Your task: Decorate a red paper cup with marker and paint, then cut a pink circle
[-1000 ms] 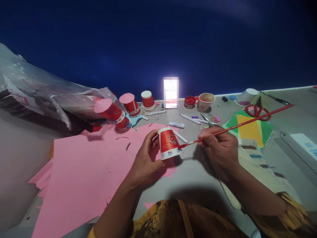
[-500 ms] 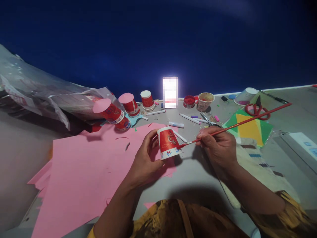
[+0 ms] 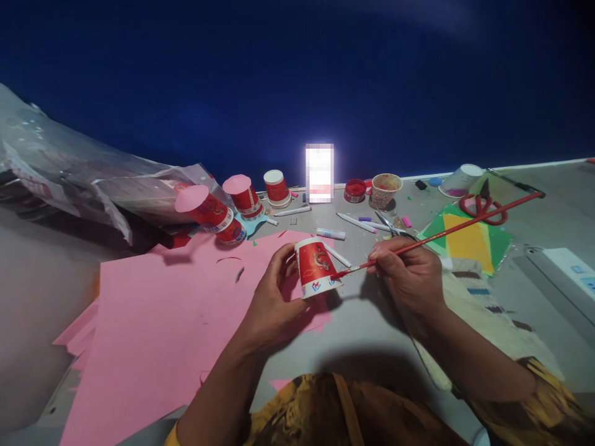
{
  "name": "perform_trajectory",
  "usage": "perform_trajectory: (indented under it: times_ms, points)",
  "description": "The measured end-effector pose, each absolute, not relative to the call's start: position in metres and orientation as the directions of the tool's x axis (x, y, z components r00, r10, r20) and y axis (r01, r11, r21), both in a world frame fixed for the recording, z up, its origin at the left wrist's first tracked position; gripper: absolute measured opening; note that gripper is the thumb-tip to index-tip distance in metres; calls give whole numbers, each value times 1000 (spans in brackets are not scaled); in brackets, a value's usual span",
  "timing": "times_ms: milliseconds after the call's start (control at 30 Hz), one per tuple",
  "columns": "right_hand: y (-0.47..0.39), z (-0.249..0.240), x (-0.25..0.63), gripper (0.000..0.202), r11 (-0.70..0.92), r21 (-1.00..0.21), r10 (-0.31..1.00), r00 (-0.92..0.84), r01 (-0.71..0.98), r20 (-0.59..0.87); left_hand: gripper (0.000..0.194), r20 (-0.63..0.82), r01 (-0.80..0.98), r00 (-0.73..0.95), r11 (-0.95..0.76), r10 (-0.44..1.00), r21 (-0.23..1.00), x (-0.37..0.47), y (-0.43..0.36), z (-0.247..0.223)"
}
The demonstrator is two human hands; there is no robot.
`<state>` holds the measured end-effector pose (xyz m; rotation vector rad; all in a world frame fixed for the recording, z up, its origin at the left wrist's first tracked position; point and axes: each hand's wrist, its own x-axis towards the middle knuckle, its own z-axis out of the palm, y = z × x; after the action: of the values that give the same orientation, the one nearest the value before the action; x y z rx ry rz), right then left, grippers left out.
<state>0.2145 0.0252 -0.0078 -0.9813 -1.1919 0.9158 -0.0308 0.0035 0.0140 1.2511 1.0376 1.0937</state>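
My left hand (image 3: 274, 300) grips a paper cup (image 3: 312, 266) upside down and slightly tilted, its white rim facing down. The cup is red with a gold dragon and blue and red marks along the white band. Pinched in my right hand (image 3: 411, 272) is a long red paintbrush (image 3: 446, 232), its handle slanting up to the right. The red-coated bristles touch the cup's lower right side. An open jar of red paint (image 3: 355, 191) stands at the back, beside a patterned paper cup (image 3: 385, 190) with a stained inside.
Pink paper sheets (image 3: 153, 322) cover the left of the table. Red cups with pink tops (image 3: 240, 195) stand behind them. Several white markers (image 3: 356, 223), scissors (image 3: 390, 224) and a glowing screen (image 3: 320, 173) are ahead. Green and yellow paper (image 3: 469, 238) and a cloth (image 3: 488, 322) lie right.
Both hands stay almost in place. The paintbrush's handle end has shifted slightly left, while its bristles remain against the cup's lower side.
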Motion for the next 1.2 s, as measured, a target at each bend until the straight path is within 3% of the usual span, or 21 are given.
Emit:
perform_trajectory:
  times_ms: [600,1200]
  points:
    - [27,-4,214,19,350,-929,924,204,-117,322,80,-24,-58,171,34,985,998,-29,3,15]
    - [27,-7,216,16,373,-922,924,132,-105,359,78,-15,-13,181,18,983,1000,-29,3,14]
